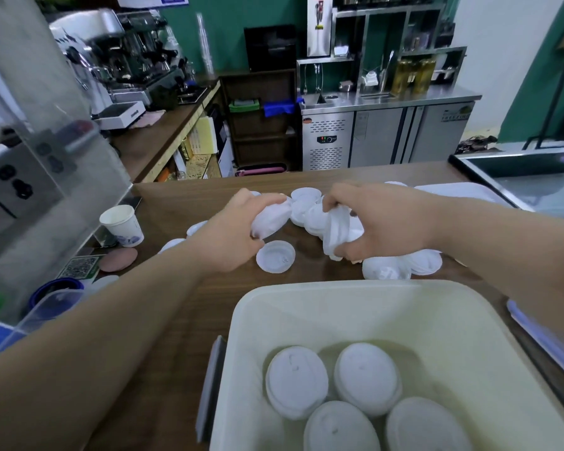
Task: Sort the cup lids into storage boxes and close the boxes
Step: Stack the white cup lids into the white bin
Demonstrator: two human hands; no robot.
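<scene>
Lettering on the steel fridge (437, 135) at the back looks like FREEZING, though it is soft at the edges. Down on the wooden counter (183, 307), a green QR-code sticker (79, 266) lies at far left, with small print too blurred to read. The paper cup (121, 224) near it carries a blue pattern but no words I can make out.

Now the grips. The left hand (228, 236) has fingers and thumb curled tight around a white lid (271, 219), pinching it by its rim. The right hand (381, 222) is clamped on a stack of lids (336, 229) turned on edge, with fingers over the top and thumb underneath.

Behind and between the hands, loose lids (306, 198) are heaped on the counter. A single lid (275, 257) lies flat just below the left hand, and more lids sit under the right wrist. Closest in, the cream storage box (306, 297) stands open, with four lid stacks (365, 379) on its floor.
</scene>
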